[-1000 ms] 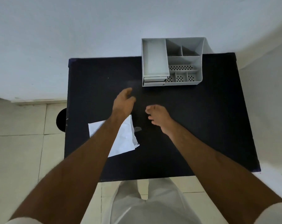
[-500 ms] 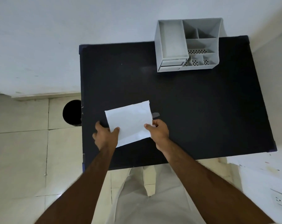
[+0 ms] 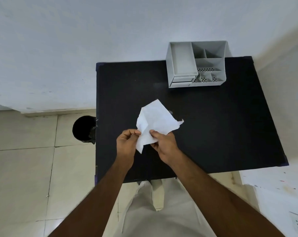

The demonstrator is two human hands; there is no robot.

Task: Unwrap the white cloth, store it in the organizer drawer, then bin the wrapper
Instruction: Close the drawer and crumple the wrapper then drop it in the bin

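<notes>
— Bin first, on the far left: what does it look like?
— Black and round, standing on the tiled floor, right against the left edge of the black table.

— And next along, the left hand?
— It is raised over the near part of the table, thumb and fingers pinched together on the left edge of the white packet.

— What state is the packet in?
— Creased and bent, lifted off the tabletop between the two hands. Its upper right corner is ragged, with a small torn tab sticking out. Whether the cloth is showing or only the wrapper, I cannot tell; it all reads as one white sheet.

— The right hand?
— Closed on the packet's lower part, thumb on top and the fingers curled beneath. The two hands are close together, nearly touching.

— Anything further right?
— A grey organizer at the far edge of the table, against the wall. It has one long open tray on its left, smaller divided compartments on its right, some with perforated floors, and a small drawer under the tray, shut or nearly so. It stands well apart from the hands.
</notes>
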